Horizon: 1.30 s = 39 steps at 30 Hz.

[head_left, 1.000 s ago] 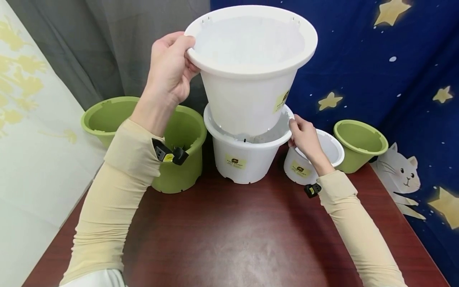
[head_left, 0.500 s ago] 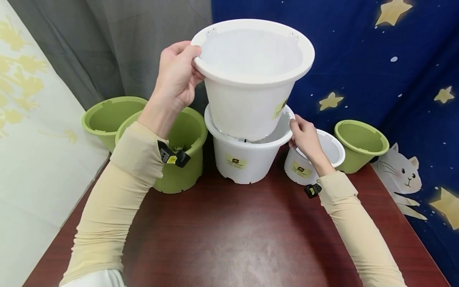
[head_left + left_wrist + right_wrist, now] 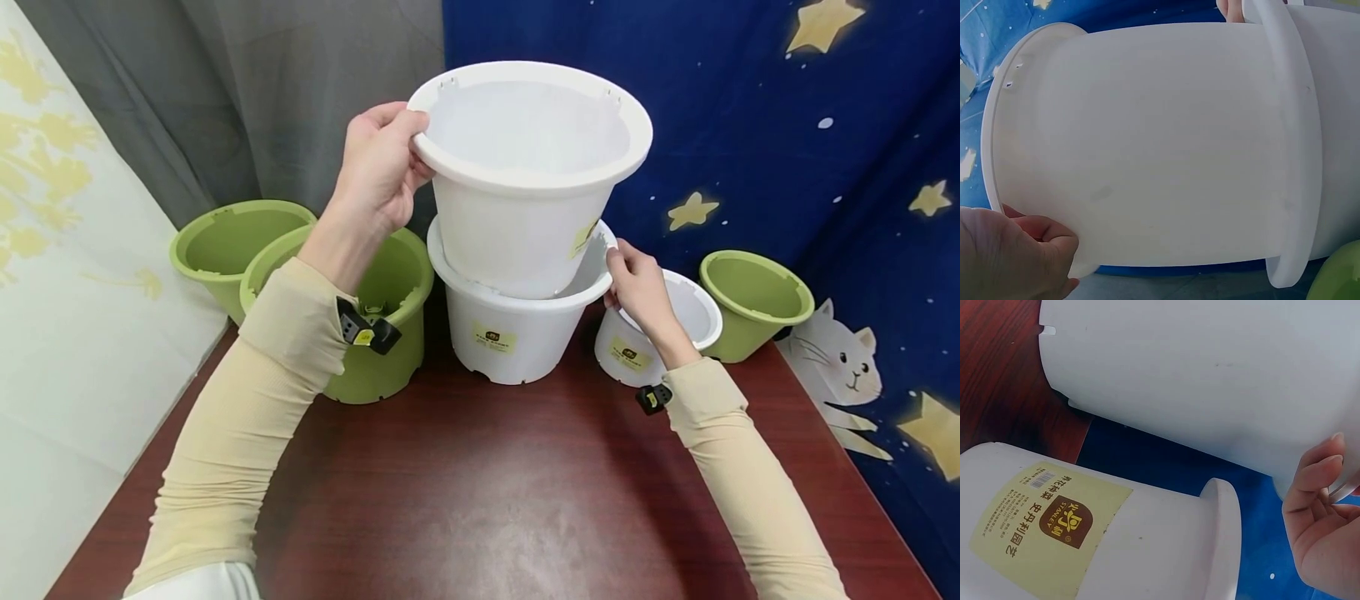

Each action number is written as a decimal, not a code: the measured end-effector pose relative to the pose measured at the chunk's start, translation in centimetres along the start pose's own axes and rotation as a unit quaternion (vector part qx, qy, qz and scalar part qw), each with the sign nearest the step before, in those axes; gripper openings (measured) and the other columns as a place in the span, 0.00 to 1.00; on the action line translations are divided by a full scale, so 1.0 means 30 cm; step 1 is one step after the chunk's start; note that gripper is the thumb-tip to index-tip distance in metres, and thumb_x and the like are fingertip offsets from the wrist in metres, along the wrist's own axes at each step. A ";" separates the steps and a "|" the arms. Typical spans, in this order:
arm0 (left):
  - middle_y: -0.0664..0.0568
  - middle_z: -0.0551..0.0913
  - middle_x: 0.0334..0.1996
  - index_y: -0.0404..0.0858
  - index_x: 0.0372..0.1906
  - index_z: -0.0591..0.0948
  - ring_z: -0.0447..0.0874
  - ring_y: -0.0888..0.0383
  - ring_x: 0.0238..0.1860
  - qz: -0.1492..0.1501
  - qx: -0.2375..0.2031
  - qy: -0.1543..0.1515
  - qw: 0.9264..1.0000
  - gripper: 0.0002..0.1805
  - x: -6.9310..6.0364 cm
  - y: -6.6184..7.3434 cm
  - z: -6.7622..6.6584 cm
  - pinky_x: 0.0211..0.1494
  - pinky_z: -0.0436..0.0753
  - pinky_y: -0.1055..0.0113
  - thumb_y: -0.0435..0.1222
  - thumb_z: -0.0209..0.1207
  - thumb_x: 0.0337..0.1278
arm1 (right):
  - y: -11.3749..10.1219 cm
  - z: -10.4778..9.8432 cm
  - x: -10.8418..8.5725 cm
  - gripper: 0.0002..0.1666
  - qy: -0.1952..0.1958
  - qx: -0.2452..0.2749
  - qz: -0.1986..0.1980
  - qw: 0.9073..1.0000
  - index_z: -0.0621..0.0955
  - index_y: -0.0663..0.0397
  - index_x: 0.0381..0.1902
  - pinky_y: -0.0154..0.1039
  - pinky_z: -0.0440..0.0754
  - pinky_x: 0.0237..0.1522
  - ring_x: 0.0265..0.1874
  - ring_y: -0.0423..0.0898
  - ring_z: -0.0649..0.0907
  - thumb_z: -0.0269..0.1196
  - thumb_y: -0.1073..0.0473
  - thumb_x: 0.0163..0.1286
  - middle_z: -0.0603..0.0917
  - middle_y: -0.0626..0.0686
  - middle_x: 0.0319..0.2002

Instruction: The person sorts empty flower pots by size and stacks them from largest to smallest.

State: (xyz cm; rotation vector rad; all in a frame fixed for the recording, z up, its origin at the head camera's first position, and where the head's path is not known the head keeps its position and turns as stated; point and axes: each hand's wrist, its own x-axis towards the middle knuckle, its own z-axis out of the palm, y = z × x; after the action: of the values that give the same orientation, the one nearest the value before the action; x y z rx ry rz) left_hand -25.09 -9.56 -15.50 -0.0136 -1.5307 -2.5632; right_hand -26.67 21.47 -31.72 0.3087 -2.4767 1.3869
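Observation:
An upper white pot stands upright with its base inside the mouth of a lower white pot, its rim well above. My left hand pinches the upper pot's rim at the left, thumb on top. At the lower pot's right rim, my right hand grips with thumb and fingers. In the left wrist view the left hand holds the rim beside the pot wall. The right wrist view has the right hand curled at the lower pot's rim. The upper pot's bottom is hidden.
A smaller white pot stands just right of the lower pot, with a green pot beyond it. Two green pots, one nearer and one farther back, are at the left. Curtains hang behind the dark red table.
My left hand has moved down and slightly right with the upper white pot, which sits deeper in the lower one. The right hand and the lower pot have stayed in place.

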 end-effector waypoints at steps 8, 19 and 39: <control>0.39 0.76 0.43 0.29 0.58 0.70 0.65 0.59 0.18 -0.017 -0.006 0.002 1.000 0.13 0.010 -0.020 -0.004 0.18 0.62 0.74 0.26 0.51 0.73 | -0.003 0.000 0.002 0.22 0.002 -0.002 0.002 1.000 0.79 0.60 0.43 0.36 0.77 0.14 0.12 0.49 0.78 0.45 0.49 0.81 0.76 0.56 0.15; 0.39 0.74 0.45 0.30 0.59 0.69 0.63 0.60 0.17 -0.031 0.008 0.011 0.999 0.14 0.021 -0.048 -0.016 0.18 0.62 0.74 0.26 0.51 0.73 | -0.007 0.003 0.000 0.24 0.000 -0.004 0.004 1.000 0.80 0.59 0.49 0.36 0.77 0.15 0.11 0.47 0.78 0.44 0.48 0.81 0.76 0.55 0.15; 0.38 0.73 0.53 0.30 0.64 0.66 0.63 0.60 0.21 -0.062 0.044 0.006 0.997 0.18 0.037 -0.120 -0.032 0.21 0.63 0.74 0.29 0.50 0.75 | 0.011 0.000 -0.007 0.22 0.011 0.009 0.009 1.000 0.78 0.60 0.40 0.36 0.78 0.14 0.12 0.48 0.78 0.44 0.50 0.81 0.75 0.55 0.15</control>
State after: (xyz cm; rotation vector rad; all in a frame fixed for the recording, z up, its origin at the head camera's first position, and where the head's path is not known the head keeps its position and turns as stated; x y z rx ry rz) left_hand -26.61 -8.87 -19.00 0.1104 -1.6886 -2.5803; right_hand -26.57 21.64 -32.06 0.2736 -2.4578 1.4122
